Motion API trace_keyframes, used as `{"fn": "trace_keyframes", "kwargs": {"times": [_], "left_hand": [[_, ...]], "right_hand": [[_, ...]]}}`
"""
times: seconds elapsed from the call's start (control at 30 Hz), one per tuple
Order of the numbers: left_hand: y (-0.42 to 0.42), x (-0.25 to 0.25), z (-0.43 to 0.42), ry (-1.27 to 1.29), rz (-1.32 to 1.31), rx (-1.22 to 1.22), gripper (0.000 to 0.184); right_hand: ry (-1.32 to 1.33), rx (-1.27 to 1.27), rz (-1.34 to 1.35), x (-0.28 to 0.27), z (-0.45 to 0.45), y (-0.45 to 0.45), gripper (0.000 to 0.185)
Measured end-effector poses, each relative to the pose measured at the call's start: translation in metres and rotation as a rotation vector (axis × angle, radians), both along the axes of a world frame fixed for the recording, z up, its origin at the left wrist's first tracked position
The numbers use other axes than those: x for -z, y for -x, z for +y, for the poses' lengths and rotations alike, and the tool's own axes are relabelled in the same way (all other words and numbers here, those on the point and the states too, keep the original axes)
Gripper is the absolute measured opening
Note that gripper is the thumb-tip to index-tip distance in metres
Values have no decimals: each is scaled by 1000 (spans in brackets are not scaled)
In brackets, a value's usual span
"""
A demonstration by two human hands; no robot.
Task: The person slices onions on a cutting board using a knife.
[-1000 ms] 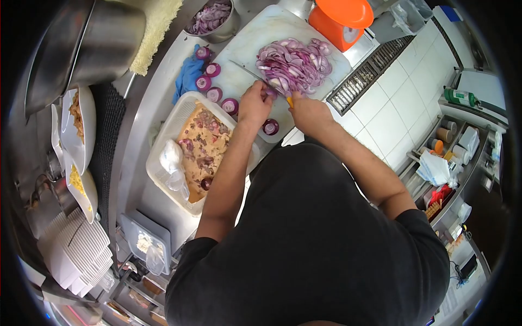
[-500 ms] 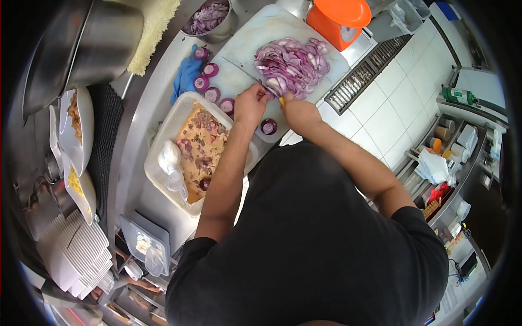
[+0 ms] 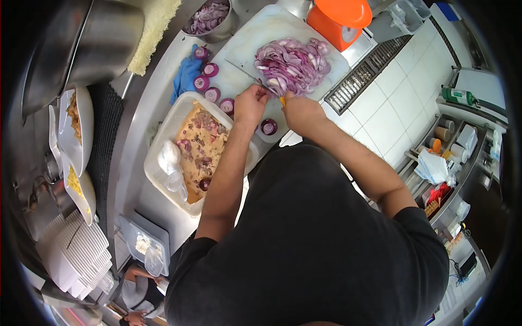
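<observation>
On the white cutting board [image 3: 242,46] lies a heap of sliced red onion [image 3: 293,62]. My right hand [image 3: 302,113] is wrapped round the yellow handle of a knife [image 3: 244,73], whose blade points to the upper left over the board. Just left of it, my left hand [image 3: 252,105] has its fingers bent together at the blade, by the heap's near edge; what they press on is too small to make out. A halved onion [image 3: 268,126] sits on the board's near corner. More halved onions [image 3: 211,94] line the board's left side beside a blue cloth [image 3: 186,75].
A steel bowl of sliced onion [image 3: 220,31] stands beyond the board, and an orange scale [image 3: 341,22] at its far right. Left of my arm is a white basket [image 3: 157,142] holding meat in sauce. Stacked plates [image 3: 76,247] are lower left. Another person [image 3: 140,293] is at the bottom left.
My hands and the knife have shifted slightly left since the earliest frame, along with the whole view. The other person has come further into view at the bottom left.
</observation>
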State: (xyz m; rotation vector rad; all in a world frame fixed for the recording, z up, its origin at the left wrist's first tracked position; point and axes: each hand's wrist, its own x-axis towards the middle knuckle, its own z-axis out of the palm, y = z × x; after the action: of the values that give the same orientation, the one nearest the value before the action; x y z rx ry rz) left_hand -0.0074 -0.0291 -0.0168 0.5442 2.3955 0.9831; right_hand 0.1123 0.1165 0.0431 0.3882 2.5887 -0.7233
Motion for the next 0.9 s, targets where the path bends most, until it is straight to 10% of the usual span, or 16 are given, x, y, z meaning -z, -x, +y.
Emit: {"fn": "trace_keyframes", "kwargs": {"times": [0.47,0.9], "left_hand": [[-2,14,-4,-196,-34,36,18],[10,-28,52,423,273,216,53]], "right_hand": [[74,91,87,-9,19,-10,37],[57,232,233,-18,53,-35,37]]}}
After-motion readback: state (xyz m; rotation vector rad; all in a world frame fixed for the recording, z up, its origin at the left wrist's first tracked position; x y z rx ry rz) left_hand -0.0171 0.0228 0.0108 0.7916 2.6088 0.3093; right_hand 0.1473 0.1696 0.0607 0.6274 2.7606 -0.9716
